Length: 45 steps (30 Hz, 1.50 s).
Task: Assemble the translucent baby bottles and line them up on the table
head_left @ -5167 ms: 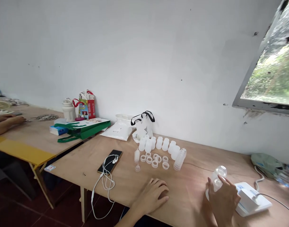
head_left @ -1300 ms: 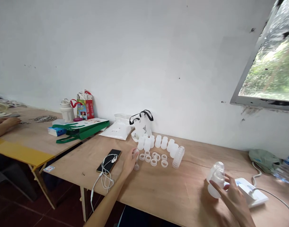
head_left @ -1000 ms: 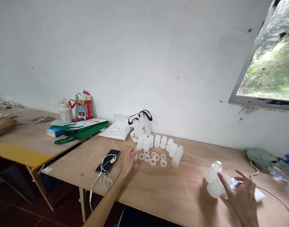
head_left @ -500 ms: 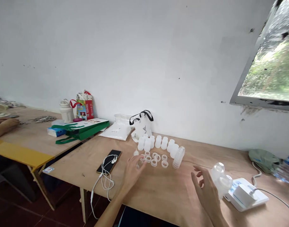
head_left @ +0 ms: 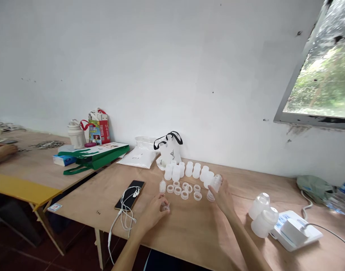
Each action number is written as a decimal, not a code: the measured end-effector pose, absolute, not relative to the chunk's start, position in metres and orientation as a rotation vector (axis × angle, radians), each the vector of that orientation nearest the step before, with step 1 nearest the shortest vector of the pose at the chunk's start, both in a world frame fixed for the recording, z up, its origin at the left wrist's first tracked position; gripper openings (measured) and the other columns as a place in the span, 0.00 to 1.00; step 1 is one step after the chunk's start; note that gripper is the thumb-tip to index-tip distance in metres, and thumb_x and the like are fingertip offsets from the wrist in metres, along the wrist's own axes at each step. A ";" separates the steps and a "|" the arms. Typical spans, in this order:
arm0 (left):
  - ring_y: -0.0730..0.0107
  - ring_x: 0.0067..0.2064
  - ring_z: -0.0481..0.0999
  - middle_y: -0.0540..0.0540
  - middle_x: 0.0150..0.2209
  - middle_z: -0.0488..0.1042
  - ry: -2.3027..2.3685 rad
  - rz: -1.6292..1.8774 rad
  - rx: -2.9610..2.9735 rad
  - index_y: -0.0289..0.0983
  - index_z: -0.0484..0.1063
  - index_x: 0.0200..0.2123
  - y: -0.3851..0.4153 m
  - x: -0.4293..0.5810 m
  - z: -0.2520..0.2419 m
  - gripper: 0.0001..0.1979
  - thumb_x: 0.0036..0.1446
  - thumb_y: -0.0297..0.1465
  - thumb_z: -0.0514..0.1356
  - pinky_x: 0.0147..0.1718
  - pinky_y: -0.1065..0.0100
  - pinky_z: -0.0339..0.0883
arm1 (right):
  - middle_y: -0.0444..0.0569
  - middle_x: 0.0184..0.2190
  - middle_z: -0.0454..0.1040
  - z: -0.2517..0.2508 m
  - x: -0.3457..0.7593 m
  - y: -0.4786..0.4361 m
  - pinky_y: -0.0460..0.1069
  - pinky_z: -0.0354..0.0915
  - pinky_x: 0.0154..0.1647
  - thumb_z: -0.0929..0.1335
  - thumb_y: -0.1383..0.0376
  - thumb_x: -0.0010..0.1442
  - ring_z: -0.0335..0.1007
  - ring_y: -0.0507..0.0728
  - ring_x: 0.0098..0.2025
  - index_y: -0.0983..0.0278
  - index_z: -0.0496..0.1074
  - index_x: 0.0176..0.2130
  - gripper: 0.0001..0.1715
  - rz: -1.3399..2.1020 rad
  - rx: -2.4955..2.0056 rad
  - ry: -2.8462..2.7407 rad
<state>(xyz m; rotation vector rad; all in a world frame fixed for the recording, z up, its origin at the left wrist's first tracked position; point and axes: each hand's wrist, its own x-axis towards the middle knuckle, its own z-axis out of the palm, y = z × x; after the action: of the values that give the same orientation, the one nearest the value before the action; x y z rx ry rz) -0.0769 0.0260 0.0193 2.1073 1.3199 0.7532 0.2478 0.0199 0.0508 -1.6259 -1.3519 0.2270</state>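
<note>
My left hand is closed around a small clear cone-shaped plastic piece, near the table's front. My right hand grips a stack of translucent plastic cups at the end of the rows. Between my hands lie several clear plastic rings. Behind them stand several translucent plastic bottles. A second small clear piece stands near the rings. To the right, two translucent bottles stand apart, touched by neither hand.
The plywood table holds a black phone with white earphones, and a white plugged-in device. White packets and bags lean on the wall. At far left, a co-worker's hand rests on another table.
My right hand has let go of the two bottles and moved left to the cup stack. My left hand has drawn the small clear piece toward me. The view has shifted slightly.
</note>
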 end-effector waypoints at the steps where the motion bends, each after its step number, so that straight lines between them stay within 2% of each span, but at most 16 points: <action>1: 0.55 0.58 0.73 0.43 0.57 0.73 1.303 0.741 2.093 0.40 0.74 0.39 0.027 -0.078 0.018 0.08 0.54 0.29 0.64 0.59 0.60 0.62 | 0.57 0.62 0.68 0.050 0.248 0.025 0.61 0.64 0.60 0.66 0.46 0.61 0.67 0.69 0.62 0.59 0.57 0.68 0.43 0.232 -1.645 -1.340; 5: 0.57 0.52 0.76 0.45 0.50 0.76 1.281 0.721 2.063 0.39 0.73 0.38 0.029 -0.081 0.019 0.06 0.55 0.30 0.62 0.54 0.63 0.64 | 0.62 0.58 0.72 0.040 0.255 0.039 0.64 0.66 0.55 0.63 0.42 0.61 0.72 0.73 0.56 0.63 0.59 0.66 0.43 0.195 -1.697 -1.230; 8: 0.59 0.50 0.76 0.46 0.50 0.76 1.264 0.715 2.061 0.39 0.73 0.38 0.029 -0.082 0.022 0.06 0.55 0.30 0.62 0.53 0.63 0.65 | 0.65 0.58 0.71 0.040 0.259 0.043 0.66 0.63 0.57 0.63 0.39 0.60 0.69 0.75 0.59 0.65 0.58 0.66 0.47 0.133 -1.675 -1.155; 11: 0.58 0.51 0.76 0.46 0.50 0.76 1.254 0.693 2.066 0.40 0.74 0.41 0.028 -0.084 0.023 0.10 0.54 0.29 0.63 0.53 0.63 0.64 | 0.64 0.64 0.66 0.045 0.258 0.034 0.64 0.61 0.61 0.63 0.38 0.60 0.64 0.73 0.64 0.64 0.56 0.66 0.48 0.042 -1.584 -1.110; 13: 0.58 0.51 0.76 0.46 0.50 0.76 1.266 0.692 2.077 0.40 0.74 0.42 0.028 -0.085 0.022 0.11 0.54 0.28 0.63 0.53 0.63 0.64 | 0.62 0.61 0.69 0.042 0.254 0.021 0.61 0.64 0.58 0.65 0.37 0.59 0.68 0.70 0.60 0.62 0.57 0.65 0.47 0.018 -1.529 -1.105; 16: 0.56 0.55 0.74 0.45 0.51 0.76 1.278 0.710 2.123 0.39 0.75 0.41 0.030 -0.083 0.020 0.10 0.54 0.28 0.65 0.57 0.62 0.62 | 0.55 0.51 0.77 0.023 0.245 -0.002 0.58 0.69 0.49 0.69 0.39 0.57 0.76 0.66 0.49 0.60 0.62 0.60 0.42 0.178 -1.523 -1.257; 20: 0.54 0.57 0.72 0.46 0.52 0.76 1.241 0.740 2.137 0.41 0.78 0.40 0.034 -0.081 0.012 0.08 0.55 0.31 0.67 0.59 0.60 0.60 | 0.52 0.51 0.78 -0.010 0.240 -0.019 0.58 0.69 0.50 0.69 0.45 0.61 0.77 0.65 0.49 0.57 0.65 0.57 0.32 0.434 -1.601 -1.620; 23: 0.55 0.56 0.73 0.46 0.51 0.76 1.204 0.807 2.105 0.41 0.79 0.38 0.039 -0.080 0.004 0.07 0.55 0.35 0.68 0.58 0.60 0.62 | 0.51 0.46 0.79 -0.018 0.242 -0.019 0.59 0.69 0.49 0.67 0.49 0.63 0.77 0.66 0.47 0.57 0.67 0.53 0.24 0.451 -1.635 -1.785; 29: 0.55 0.56 0.72 0.46 0.51 0.74 1.205 0.864 2.113 0.42 0.80 0.38 0.042 -0.078 -0.002 0.10 0.56 0.40 0.70 0.59 0.58 0.62 | 0.52 0.46 0.78 -0.010 0.242 -0.017 0.60 0.70 0.50 0.63 0.46 0.67 0.77 0.66 0.47 0.58 0.65 0.52 0.23 0.438 -1.673 -1.664; 34: 0.53 0.57 0.71 0.46 0.53 0.75 1.206 0.830 2.164 0.43 0.80 0.38 0.042 -0.076 0.000 0.09 0.58 0.40 0.69 0.60 0.55 0.60 | 0.55 0.47 0.76 -0.009 0.244 -0.023 0.61 0.69 0.50 0.62 0.40 0.67 0.74 0.68 0.51 0.60 0.65 0.53 0.30 0.149 -1.689 -1.480; 40: 0.53 0.58 0.71 0.46 0.54 0.75 1.211 0.804 2.153 0.43 0.81 0.39 0.042 -0.076 0.001 0.09 0.57 0.40 0.70 0.61 0.55 0.59 | 0.55 0.54 0.73 -0.027 0.253 -0.041 0.64 0.67 0.55 0.64 0.44 0.69 0.71 0.68 0.55 0.58 0.69 0.50 0.23 -0.211 -1.528 -1.830; 45: 0.53 0.58 0.71 0.46 0.53 0.75 1.208 0.817 2.150 0.44 0.81 0.38 0.042 -0.076 0.003 0.09 0.56 0.40 0.70 0.61 0.56 0.59 | 0.57 0.58 0.71 -0.037 0.253 -0.051 0.67 0.66 0.57 0.65 0.46 0.68 0.68 0.70 0.60 0.58 0.66 0.59 0.27 -0.361 -1.540 -1.900</action>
<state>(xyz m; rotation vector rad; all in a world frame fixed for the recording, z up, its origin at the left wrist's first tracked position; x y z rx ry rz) -0.0764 0.0417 0.0029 2.1500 1.2077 0.8169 0.2535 -0.0511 -0.0369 -1.5403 -1.8999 -0.3612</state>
